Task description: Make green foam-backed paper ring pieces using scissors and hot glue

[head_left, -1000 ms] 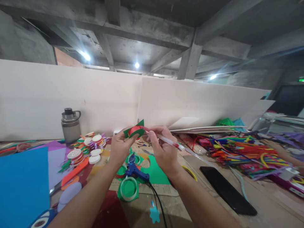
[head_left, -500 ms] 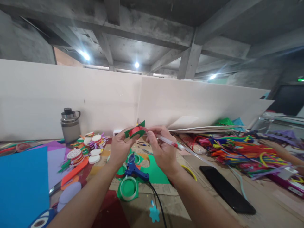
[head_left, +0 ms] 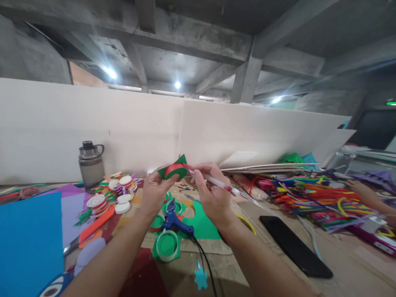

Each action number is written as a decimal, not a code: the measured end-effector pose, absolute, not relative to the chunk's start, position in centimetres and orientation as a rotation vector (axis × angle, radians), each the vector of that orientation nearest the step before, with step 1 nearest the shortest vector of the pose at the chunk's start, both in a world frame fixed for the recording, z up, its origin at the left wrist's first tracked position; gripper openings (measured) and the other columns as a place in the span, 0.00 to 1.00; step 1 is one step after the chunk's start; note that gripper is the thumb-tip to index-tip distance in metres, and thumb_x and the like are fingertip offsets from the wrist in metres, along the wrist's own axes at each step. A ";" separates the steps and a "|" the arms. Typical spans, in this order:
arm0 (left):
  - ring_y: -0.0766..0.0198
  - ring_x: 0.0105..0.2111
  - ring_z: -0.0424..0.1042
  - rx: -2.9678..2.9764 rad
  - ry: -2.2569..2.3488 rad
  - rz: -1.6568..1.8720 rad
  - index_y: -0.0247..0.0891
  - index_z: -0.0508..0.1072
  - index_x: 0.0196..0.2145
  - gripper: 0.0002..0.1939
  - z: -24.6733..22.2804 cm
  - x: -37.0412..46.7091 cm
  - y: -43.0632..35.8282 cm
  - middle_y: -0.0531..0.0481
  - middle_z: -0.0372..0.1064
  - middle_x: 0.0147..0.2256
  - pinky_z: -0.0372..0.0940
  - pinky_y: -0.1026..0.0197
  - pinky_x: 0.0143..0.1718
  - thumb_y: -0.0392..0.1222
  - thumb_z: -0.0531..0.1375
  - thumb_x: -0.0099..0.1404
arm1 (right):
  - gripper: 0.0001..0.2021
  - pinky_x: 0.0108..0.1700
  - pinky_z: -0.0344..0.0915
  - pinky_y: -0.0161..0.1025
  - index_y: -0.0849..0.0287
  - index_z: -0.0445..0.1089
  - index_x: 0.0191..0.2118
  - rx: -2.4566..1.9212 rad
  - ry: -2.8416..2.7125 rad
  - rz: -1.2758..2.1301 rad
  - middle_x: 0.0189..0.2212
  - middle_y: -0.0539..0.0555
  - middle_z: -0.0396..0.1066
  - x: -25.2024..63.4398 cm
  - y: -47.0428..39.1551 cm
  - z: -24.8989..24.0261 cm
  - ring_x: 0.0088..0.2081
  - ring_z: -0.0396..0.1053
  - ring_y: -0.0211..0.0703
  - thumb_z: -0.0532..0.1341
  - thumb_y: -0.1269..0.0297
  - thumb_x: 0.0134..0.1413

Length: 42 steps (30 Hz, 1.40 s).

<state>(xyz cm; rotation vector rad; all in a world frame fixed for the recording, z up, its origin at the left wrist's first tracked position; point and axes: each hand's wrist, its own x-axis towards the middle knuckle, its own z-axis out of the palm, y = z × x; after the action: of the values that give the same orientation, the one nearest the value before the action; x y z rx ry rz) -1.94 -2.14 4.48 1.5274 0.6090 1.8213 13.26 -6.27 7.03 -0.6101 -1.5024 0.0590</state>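
In the head view my left hand (head_left: 154,192) is closed around a small red drum-shaped piece (head_left: 175,169) with green foam or card on both faces. One green face has a pointed corner sticking up. My right hand (head_left: 213,196) grips a slim translucent pen (head_left: 219,182) with red parts and a white end. Its red tip meets, or nearly meets, the right edge of the red piece; exact contact is too small to tell. Below both hands lies a blue glue gun (head_left: 178,225), beside white rings (head_left: 167,260) on green pieces.
A phone (head_left: 295,246) lies at right, near a pile of colourful pipe cleaners (head_left: 309,194) and another person's hand (head_left: 359,192). A bottle (head_left: 91,165) stands at left behind small drums (head_left: 97,203). Blue sheets (head_left: 31,239) cover the left side; a white board (head_left: 93,115) stands behind.
My left hand has turned the red and green piece and moved it slightly left and up, so more of its red side shows. My right hand has hardly moved.
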 end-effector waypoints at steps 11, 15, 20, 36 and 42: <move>0.61 0.38 0.75 1.292 0.509 1.840 0.38 0.81 0.35 0.12 4.9 -1.5 -2.1 0.48 0.79 0.36 0.67 0.59 0.47 0.41 0.70 0.51 | 0.02 0.34 0.68 0.35 0.57 0.68 0.38 -0.621 -1.521 0.050 0.27 0.48 0.71 13.2 -6.4 7.3 0.28 0.71 0.36 0.58 0.67 0.61; 0.62 0.36 0.76 1.187 0.457 1.832 0.38 0.80 0.35 0.13 5.1 -1.3 -2.2 0.48 0.79 0.35 0.67 0.59 0.45 0.40 0.71 0.50 | 0.02 0.33 0.68 0.35 0.57 0.68 0.37 -0.603 -1.516 0.051 0.27 0.48 0.71 13.0 -6.5 7.4 0.28 0.71 0.36 0.58 0.67 0.60; 0.63 0.37 0.76 1.090 0.390 1.841 0.39 0.79 0.38 0.16 5.6 -1.0 -2.5 0.50 0.79 0.34 0.66 0.61 0.46 0.39 0.72 0.49 | 0.03 0.31 0.67 0.33 0.56 0.68 0.38 -0.611 -1.519 0.015 0.27 0.48 0.72 12.9 -6.6 7.5 0.26 0.70 0.35 0.57 0.68 0.61; 0.66 0.34 0.75 0.870 0.304 1.835 0.39 0.76 0.32 0.11 6.1 -0.7 -2.4 0.53 0.78 0.33 0.67 0.65 0.38 0.36 0.71 0.50 | 0.05 0.37 0.69 0.37 0.55 0.68 0.41 -0.569 -1.570 -0.094 0.35 0.52 0.75 12.7 -6.4 7.0 0.34 0.73 0.39 0.57 0.69 0.60; 0.67 0.33 0.74 0.808 0.331 1.812 0.38 0.75 0.33 0.10 6.2 -0.6 -2.4 0.53 0.78 0.33 0.66 0.65 0.37 0.38 0.70 0.52 | 0.06 0.38 0.69 0.37 0.55 0.68 0.42 -0.550 -1.585 -0.066 0.37 0.53 0.75 12.7 -6.4 6.9 0.35 0.73 0.39 0.57 0.69 0.60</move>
<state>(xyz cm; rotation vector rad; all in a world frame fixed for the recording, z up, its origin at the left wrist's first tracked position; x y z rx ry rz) -0.64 -2.38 6.19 0.8079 0.3313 1.8118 12.69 -6.40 6.91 -0.5505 -1.5854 -0.0662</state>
